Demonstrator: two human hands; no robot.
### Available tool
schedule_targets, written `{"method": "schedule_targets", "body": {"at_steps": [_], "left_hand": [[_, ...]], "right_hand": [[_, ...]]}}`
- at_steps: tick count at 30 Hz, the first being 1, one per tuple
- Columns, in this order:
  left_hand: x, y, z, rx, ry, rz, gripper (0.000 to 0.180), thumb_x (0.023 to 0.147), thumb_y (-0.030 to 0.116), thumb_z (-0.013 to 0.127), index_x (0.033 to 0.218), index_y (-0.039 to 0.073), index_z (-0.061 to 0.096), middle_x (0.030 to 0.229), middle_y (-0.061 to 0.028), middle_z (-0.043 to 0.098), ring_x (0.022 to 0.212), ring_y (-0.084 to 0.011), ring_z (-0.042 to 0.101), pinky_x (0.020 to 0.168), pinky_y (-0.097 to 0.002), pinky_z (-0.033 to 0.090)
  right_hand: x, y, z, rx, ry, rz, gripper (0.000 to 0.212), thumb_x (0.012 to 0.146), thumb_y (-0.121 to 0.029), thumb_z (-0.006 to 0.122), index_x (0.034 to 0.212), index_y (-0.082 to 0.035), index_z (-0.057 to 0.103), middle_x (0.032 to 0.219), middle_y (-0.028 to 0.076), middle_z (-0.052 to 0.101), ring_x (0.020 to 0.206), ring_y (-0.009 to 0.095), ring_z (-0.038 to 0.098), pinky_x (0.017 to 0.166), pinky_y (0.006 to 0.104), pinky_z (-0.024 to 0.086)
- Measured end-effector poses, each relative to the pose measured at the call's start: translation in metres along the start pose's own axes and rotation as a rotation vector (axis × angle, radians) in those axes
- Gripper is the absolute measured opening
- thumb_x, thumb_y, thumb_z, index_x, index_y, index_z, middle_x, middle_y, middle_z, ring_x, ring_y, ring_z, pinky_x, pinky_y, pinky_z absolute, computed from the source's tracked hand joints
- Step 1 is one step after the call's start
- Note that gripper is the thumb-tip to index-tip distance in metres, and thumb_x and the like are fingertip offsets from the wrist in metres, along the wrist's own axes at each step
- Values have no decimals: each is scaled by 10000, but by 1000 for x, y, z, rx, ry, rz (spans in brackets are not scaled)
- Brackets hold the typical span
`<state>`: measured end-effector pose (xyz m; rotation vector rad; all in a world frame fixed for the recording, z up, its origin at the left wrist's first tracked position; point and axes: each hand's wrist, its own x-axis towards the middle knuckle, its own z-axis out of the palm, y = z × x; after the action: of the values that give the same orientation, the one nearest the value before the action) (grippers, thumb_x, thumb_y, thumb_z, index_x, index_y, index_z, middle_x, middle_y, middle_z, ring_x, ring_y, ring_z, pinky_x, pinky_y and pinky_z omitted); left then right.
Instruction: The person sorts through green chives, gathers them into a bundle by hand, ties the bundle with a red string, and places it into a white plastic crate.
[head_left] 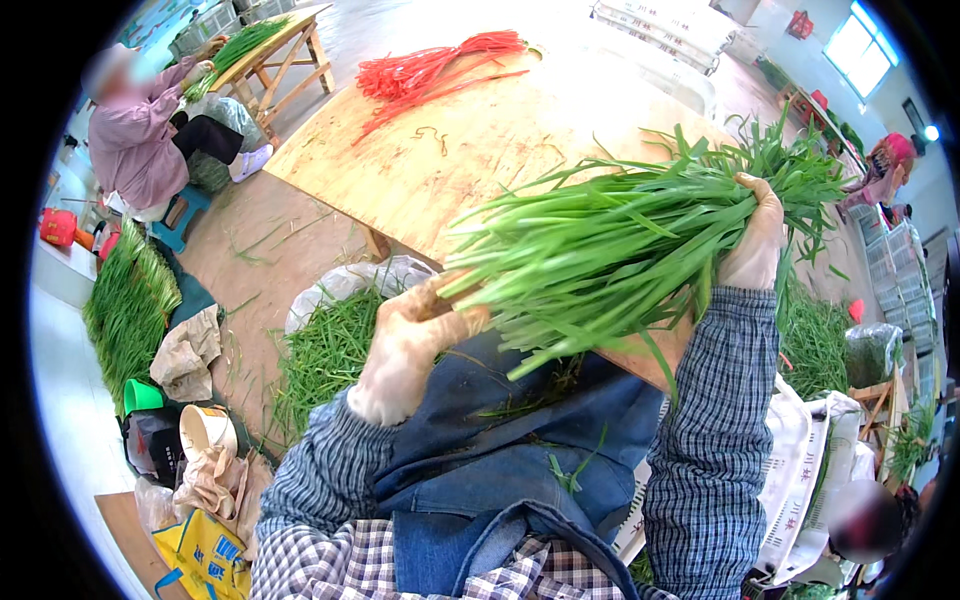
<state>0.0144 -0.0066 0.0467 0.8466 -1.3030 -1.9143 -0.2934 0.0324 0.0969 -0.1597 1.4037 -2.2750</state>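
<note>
Green, long-bladed leaves fill the right hand (757,232) of the person working here: its fingers are wrapped around the bunch (610,240), thumb pressed over the top, near the bushier end. The left hand (405,345) is at the other end, half curled, thumb and fingers apart, right by the loose leaf ends; from where I stand I can't tell whether it pinches any of them. The bunch is held slantwise over the near edge of a wooden table (380,165), leaves fanning out leftward. Striped sleeves (715,430) cover both forearms, and a blue apron (470,430) lies across the lap beneath.

On the table's far side is a loose sheaf of red strips (425,75), with some withered scraps nearer. Just left of the lap, a heap of cut greens (325,355) sits against a clear plastic bag (350,285). Further left are a larger green pile (130,310), a pale bucket (205,430) and a yellow bag (205,555). Beyond, a co-worker (140,140) in mauve sits on a blue stool (180,215) beside another table (240,70). White crates (660,35) are stacked at the back.
</note>
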Motion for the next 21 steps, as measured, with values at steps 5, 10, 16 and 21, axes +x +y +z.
{"method": "schedule_targets", "body": {"at_steps": [5, 10, 16, 21], "left_hand": [[15, -21, 10, -339, -103, 24, 430, 800, 91, 608, 1204, 0, 491, 1129, -105, 579, 1026, -206, 550, 913, -344, 419], [19, -19, 15, -564, -57, -49, 371, 806, 63, 571, 1168, 19, 500, 1115, -77, 574, 1013, -199, 541, 901, -378, 419], [23, -26, 5, -731, -150, -128, 320, 796, 84, 566, 1108, 20, 532, 1065, -76, 587, 987, -213, 541, 875, -392, 427], [20, -29, 4, -557, -113, -77, 289, 816, 168, 601, 1053, 3, 570, 978, -86, 617, 848, -187, 573, 771, -338, 452]], "right_hand": [[-2, 3, 5, -10, 34, -20, 258, 670, -59, 628, 878, 48, 518, 760, 118, 585, 565, 224, 573, 532, 330, 508], [-10, 2, 8, -15, 8, -37, 211, 685, -71, 619, 848, 29, 531, 736, 102, 587, 564, 214, 570, 542, 320, 504], [-16, 2, 6, -30, -49, -48, 135, 718, -112, 601, 792, -12, 551, 711, 79, 592, 564, 202, 568, 553, 300, 497], [-12, 4, 2, -4, -83, -14, 126, 746, -143, 572, 780, -23, 561, 711, 79, 599, 571, 209, 571, 561, 307, 498]]}}
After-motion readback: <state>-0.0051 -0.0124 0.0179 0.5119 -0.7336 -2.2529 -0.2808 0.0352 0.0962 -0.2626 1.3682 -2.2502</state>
